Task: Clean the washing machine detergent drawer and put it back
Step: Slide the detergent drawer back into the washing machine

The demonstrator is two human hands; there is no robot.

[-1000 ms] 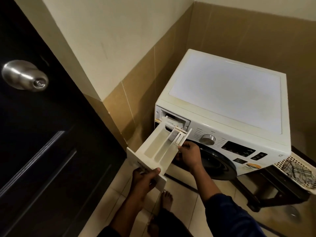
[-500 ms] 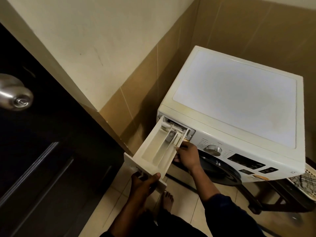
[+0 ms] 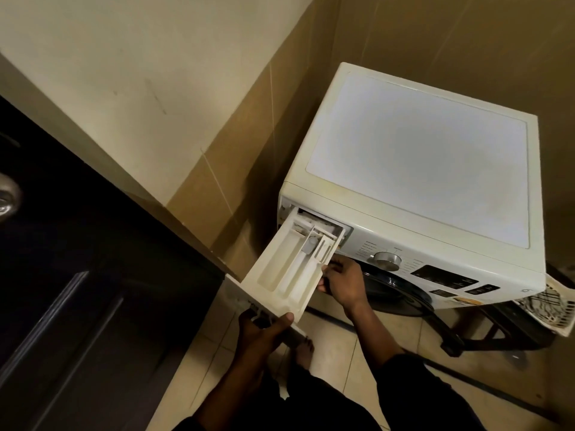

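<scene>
A white front-loading washing machine (image 3: 417, 157) stands in the corner. Its white detergent drawer (image 3: 286, 269) sticks far out of the slot (image 3: 323, 222) at the machine's top left, with the drawer's back end just inside the opening. My left hand (image 3: 264, 329) grips the drawer's front panel from below, thumb over its top edge. My right hand (image 3: 342, 284) holds the drawer's right side wall, fingers curled under it. The compartments look bare and pale.
A dark door (image 3: 77, 275) with a metal knob (image 3: 7, 197) stands close on the left. Tan tiled walls surround the machine. A white basket (image 3: 547, 309) with checked cloth sits low at the right. My bare foot (image 3: 305, 349) stands on the beige floor tiles.
The drawer's back end has slid from outside the slot into its opening. My hands have kept their hold, and the view has shifted right.
</scene>
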